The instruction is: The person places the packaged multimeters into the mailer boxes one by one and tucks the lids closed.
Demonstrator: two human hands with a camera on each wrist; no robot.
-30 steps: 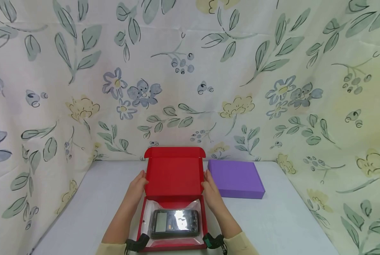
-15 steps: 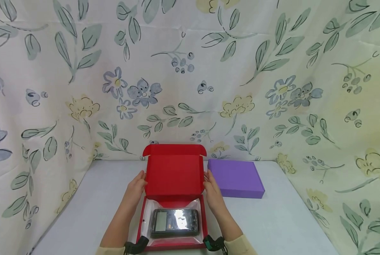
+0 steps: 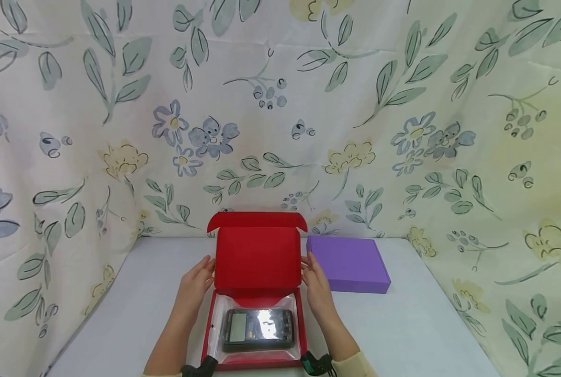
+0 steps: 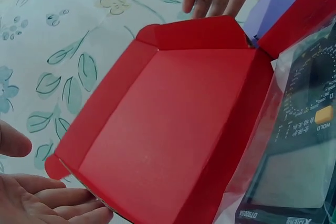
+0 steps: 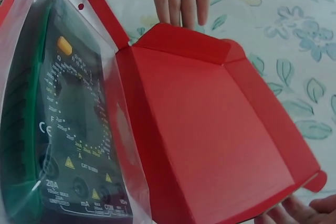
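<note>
A red cardboard box [image 3: 207, 335] stands with its lid [image 3: 258, 256] raised at the back. Inside lies a dark digital multimeter [image 3: 238, 329] in a clear plastic bag; the wrist views show its screen, orange HOLD button and dial markings. My left hand [image 3: 193, 285] is at the lid's left side, fingers extended with the tips by the edge and the thumb apart. On the opposite side, my right hand [image 3: 317, 283] has straight fingers right beside the lid's edge. Neither hand curls round the lid, as the left wrist view of my left fingers [image 4: 58, 200] shows.
A closed purple box [image 3: 346, 262] lies on the white tabletop [image 3: 417, 324], behind and to the right of the red one. Floral fabric [image 3: 271, 120] hangs at the back and along both sides. Each wrist wears a dark strapped device.
Both hands have loosened from the lid's sides and moved slightly outward. The lid has tilted back a little and its top flap has spread. The multimeter and purple box stay put.
</note>
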